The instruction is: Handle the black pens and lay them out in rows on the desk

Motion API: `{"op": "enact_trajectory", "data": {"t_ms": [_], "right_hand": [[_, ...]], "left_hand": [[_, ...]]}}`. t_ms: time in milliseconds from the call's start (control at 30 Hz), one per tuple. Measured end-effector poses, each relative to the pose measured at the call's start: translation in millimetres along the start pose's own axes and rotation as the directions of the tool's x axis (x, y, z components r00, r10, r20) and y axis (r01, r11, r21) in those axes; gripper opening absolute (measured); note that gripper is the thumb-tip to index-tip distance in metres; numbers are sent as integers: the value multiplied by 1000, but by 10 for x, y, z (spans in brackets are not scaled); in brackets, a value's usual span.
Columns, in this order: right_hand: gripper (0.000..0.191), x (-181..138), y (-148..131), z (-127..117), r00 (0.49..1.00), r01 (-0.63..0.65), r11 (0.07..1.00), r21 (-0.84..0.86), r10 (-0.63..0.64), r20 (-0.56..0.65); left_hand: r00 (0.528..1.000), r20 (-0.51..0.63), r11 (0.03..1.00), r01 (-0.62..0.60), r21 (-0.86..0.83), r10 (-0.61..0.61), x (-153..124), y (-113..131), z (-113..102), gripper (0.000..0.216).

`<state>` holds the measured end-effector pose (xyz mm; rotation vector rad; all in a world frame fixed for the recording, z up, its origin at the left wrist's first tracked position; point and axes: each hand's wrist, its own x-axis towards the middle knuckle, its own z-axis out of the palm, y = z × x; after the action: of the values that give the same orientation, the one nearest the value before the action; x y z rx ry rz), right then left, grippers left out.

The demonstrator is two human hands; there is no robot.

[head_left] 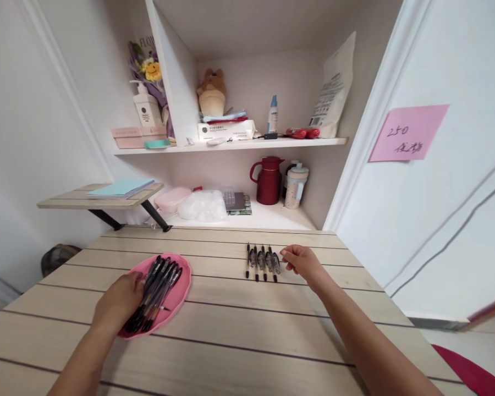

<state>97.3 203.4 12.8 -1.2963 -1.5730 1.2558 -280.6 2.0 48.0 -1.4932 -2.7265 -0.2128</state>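
A scalloped pink plate (183,294) holds a heap of dark-capped pens (159,286), lying mostly lengthwise. Over the plate's left side is my left hand (121,297), its fingers curled against the pens; what they grip is hidden. To the right, several slim pens (256,264) lie in a row, tips pointing away from me. Small dark, see-through oval pieces (269,260) sit between and beside them. My right hand (303,263) is just right of that row, its fingers drawn together close to the last oval piece. I cannot make out anything between the fingertips.
A small raised stand (66,199) with blue paper sits at the back left. Behind the table, a lower shelf carries a plastic-wrapped bundle (204,206), a red jug (269,181) and a pale cup (296,187). An upper shelf (231,145) holds a plush toy and bottles.
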Motion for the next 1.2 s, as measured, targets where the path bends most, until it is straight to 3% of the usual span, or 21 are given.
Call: {"op": "enact_trajectory", "data": {"t_ms": [100,233,333,467,567,667,767,867,933,1000,1100,1200], "right_hand": [[18,-46,-13,-1,1000,8,928,-373,-3,15],[15,-114,-58,25,998,22,688,-725,-60,-27],[16,-131,-72,47,999,9,600,-800,-40,-19],[20,-170,-69,127,999,30,552,-833,-2,35],[24,-226,-50,239,999,45,498,-866,-18,42],[24,-261,-25,322,999,35,457,-889,-28,25],[23,-248,-28,317,1000,2,474,-880,-13,-5],[22,-228,-89,269,999,-18,508,-861,-14,-29],[20,-251,-151,272,998,7,529,-849,-54,-26],[19,-322,-212,332,994,73,558,-826,-113,11],[16,-480,-282,491,973,221,608,-762,-186,134],[13,-566,-324,566,939,341,667,-662,-217,265]], "left_hand": [[997,-69,999,-42,-14,41,-15,93,-53,36],[973,-173,972,-177,-153,150,-113,427,-144,35],[945,-179,915,-313,-254,273,-197,755,-151,31],[866,-156,790,-497,-359,475,-288,1170,-60,27],[824,-106,722,-542,-430,556,-352,1443,28,27],[814,-75,666,-521,-534,577,-392,1688,122,25],[838,-23,585,-400,-705,545,-371,1911,252,21],[874,165,452,-68,-890,457,-300,2105,405,23],[876,279,296,166,-941,394,-256,2201,491,27],[875,330,94,318,-943,355,-232,2258,554,32],[859,329,-163,417,-894,391,-233,2268,618,35],[865,321,-269,438,-858,385,-238,2224,661,32]]}}
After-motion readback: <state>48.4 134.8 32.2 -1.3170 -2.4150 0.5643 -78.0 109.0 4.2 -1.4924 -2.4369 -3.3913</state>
